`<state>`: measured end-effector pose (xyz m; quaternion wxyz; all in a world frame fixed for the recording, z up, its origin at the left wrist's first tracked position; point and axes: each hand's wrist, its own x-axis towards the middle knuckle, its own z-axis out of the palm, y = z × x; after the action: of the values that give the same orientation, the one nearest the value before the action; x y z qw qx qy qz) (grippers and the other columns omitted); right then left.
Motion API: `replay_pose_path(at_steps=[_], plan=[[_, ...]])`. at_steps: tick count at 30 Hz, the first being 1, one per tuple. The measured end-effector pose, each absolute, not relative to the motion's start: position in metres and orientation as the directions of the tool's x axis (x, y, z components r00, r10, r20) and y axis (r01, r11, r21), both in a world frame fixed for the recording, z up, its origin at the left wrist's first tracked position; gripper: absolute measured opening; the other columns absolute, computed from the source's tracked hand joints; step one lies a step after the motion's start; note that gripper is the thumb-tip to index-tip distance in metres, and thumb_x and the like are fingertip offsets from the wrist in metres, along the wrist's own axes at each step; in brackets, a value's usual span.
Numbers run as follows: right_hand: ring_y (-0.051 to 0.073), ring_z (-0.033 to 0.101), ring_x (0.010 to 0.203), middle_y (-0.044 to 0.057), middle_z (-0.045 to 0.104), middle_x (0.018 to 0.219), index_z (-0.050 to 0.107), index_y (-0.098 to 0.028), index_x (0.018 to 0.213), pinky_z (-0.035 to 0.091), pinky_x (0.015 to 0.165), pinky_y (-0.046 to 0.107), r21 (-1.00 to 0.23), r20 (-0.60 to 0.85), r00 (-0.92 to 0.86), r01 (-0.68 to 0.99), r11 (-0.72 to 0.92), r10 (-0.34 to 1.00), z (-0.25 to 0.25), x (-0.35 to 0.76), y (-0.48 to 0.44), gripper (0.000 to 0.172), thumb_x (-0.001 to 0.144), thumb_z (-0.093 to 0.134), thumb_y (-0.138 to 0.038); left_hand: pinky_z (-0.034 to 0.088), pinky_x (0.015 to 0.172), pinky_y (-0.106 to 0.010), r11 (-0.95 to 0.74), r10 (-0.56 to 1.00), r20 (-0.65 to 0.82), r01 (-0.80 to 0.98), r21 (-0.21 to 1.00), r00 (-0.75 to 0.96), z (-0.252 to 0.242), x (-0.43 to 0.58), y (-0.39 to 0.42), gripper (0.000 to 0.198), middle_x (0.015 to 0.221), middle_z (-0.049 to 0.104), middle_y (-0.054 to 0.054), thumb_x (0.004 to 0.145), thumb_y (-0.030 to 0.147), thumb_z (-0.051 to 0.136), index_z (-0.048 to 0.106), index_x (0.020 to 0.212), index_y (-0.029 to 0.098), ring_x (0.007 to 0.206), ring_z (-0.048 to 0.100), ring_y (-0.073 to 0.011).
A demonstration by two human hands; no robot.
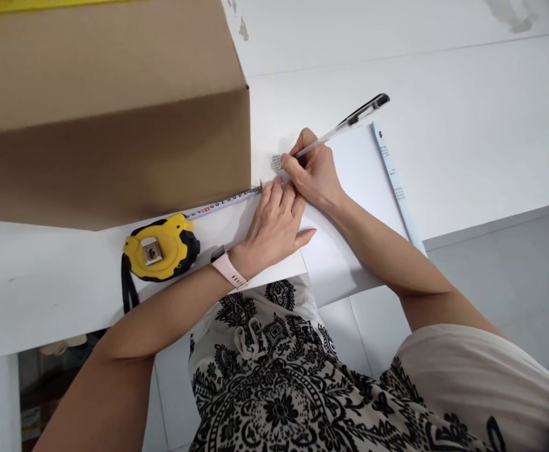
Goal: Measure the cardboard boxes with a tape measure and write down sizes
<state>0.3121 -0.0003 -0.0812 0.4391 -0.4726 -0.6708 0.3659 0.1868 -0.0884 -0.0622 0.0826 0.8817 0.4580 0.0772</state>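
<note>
My right hand point(315, 172) is closed around a clear pen with a black cap point(350, 120), its tip down on a white sheet of paper point(350, 188) on the white table point(467, 125). My left hand point(274, 223) lies flat, fingers stretched out, pressing on the paper beside the right hand. A pink watch strap point(227, 267) is on that wrist. A yellow and black tape measure point(161, 248) lies left of my left hand, its blade point(225, 202) pulled out along the foot of a large cardboard box point(105, 107).
The cardboard box fills the upper left of the table. A printed strip of paper point(394, 182) sticks out at the sheet's right edge. The table's front edge runs close to my patterned clothing point(279, 376); grey floor point(514, 282) shows at the right.
</note>
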Motion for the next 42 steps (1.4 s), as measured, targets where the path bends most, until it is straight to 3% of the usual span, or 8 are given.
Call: replay_pose_path(at_steps=[27,42], plan=[[0.017,0.049,0.073,-0.003,0.041,0.065,0.045,-0.024,0.073,0.047,0.067,0.033,-0.903,0.248,-0.145,0.323,0.283,0.958,-0.0847,0.3128,0.002,0.024,0.085,0.065,-0.023,0.021,0.119,-0.056,-0.555,0.828,0.06,0.801,0.223,0.557,-0.0624,0.1862,-0.0887,0.073,0.149,0.044,-0.03,0.093,0.048,0.053,0.042,0.143,-0.004,0.144,0.033,-0.044],[0.013,0.041,0.062,-0.005,0.037,0.062,0.043,-0.024,0.073,0.038,0.057,0.03,-0.895,0.224,-0.151,0.359,0.264,0.963,-0.0797,0.3109,0.0009,0.021,0.082,0.062,-0.019,0.023,0.119,-0.054,-0.567,0.823,0.073,0.81,0.147,0.563,-0.0601,0.1857,-0.0904,0.073,0.147,0.046,-0.03,0.094,0.049,0.053,0.044,0.141,-0.005,0.142,0.036,-0.044]])
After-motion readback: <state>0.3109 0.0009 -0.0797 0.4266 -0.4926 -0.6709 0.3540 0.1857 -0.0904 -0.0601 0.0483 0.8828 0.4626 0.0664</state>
